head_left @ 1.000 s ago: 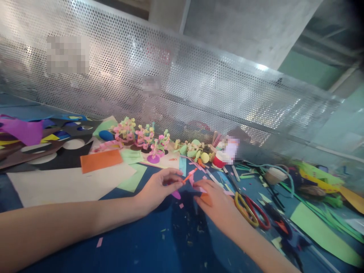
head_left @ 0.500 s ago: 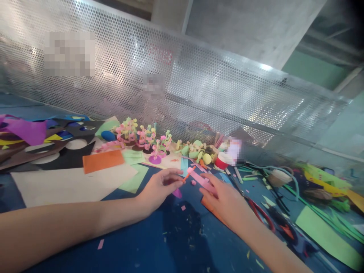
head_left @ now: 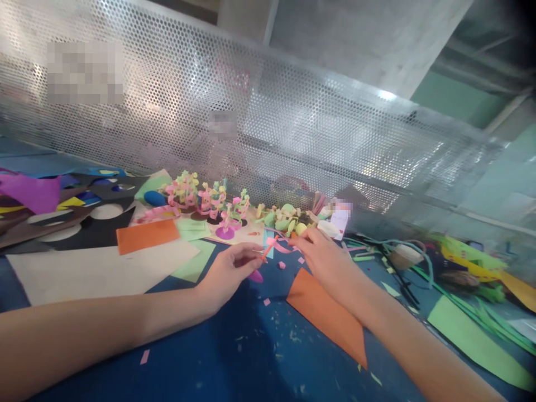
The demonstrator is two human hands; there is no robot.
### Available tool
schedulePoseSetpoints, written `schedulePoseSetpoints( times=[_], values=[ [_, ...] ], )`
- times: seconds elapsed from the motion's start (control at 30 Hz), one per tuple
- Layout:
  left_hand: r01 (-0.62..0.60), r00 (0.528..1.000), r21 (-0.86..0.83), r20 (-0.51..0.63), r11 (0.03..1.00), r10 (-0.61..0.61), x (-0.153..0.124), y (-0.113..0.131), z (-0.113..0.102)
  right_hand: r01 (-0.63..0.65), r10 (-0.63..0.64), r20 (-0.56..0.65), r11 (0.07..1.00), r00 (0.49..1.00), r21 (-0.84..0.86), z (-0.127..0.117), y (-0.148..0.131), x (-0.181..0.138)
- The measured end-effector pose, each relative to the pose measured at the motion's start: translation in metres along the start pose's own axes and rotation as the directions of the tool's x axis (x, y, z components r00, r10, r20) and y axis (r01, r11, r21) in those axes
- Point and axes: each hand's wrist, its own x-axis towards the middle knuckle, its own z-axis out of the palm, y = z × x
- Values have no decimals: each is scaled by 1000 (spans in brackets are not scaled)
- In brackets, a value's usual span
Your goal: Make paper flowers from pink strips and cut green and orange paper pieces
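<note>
My left hand pinches a thin orange strip between thumb and fingertips, with its upper end leaning right. A pink foam-like strip runs from beside the orange strip towards my right hand. The right fingers are closed at the far end of that pink strip; their tips are partly hidden. A purple oval piece shows just below my left fingertips. Between the hands, a small pink bit lies on the blue table. An orange sheet lies beneath my right wrist.
Behind the hands stand small pink and yellow-green craft models. Leafy green pieces and a white cup sit right of them. Cut sheets, including an orange rectangle, cover the left. Green strips lie right. A perforated metal screen closes the back.
My right hand has moved up and forward, its fingers closing at the pink strip, and the orange sheet below is uncovered. My left hand keeps hold of the orange strip. The view has shifted slightly.
</note>
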Motion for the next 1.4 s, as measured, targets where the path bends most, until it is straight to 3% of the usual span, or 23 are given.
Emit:
schedulePoseSetpoints(
  times=[0.07, 0.2, 0.33, 0.43, 0.6, 0.77, 0.87, 0.97, 1.07, 1.1, 1.17, 1.27, 1.4],
  values=[
    [1, 1000, -6, -9, 1000, -1, 0, 0, -1, -53, 52, 52, 999, 997, 11, -4, 0, 2],
    [-12, 1000, -7, -7, 1000, 12, 0, -1, -2, -213, 176, 165, 944, 971, 252, -15, -13, -18],
    [-15, 998, 12, -60, 1000, 16, 1, -2, -3, -301, 251, 169, 846, 953, 441, -17, -27, -44],
    [-35, 999, 20, -35, 999, 36, 1, -4, -2, -244, 190, 158, 835, 969, 493, -12, -34, -54],
    [-116, 991, 256, 100, 960, 93, -5, -4, 1, -2, -58, 123, 898, 991, 440, -4, -43, -56],
    [-103, 980, 338, 196, 935, 37, -11, 1, 3, 293, -288, -65, 951, 955, 101, 2, -59, -52],
    [-141, 965, 392, 259, 909, 38, -15, 3, 4, 369, -380, -164, 924, 910, -98, 4, -69, -48],
    [-208, 939, 478, 343, 853, 37, -20, 5, 4, 367, -365, -163, 930, 917, -20, -1, -74, -47],
    [-315, 892, 478, 444, 820, 84, -23, 8, 4, 147, -137, -55, 945, 989, 292, -14, -70, -44],
    [-340, 872, 457, 480, 822, 94, -24, 10, 4, 32, -46, 26, 917, 999, 398, -18, -66, -42],
    [-323, 845, 418, 531, 849, 61, -24, 12, 5, -176, 39, 235, 784, 971, 596, -23, -57, -36],
    [-222, 863, 383, 505, 897, -2, -23, 10, 5, -417, -61, 482, 415, 874, 809, -22, -38, -22],
    [-151, 916, 271, 400, 951, 32, -17, 2, 6, -554, -57, 551, -88, 833, 828, -4, -13, -11]
  ],
)
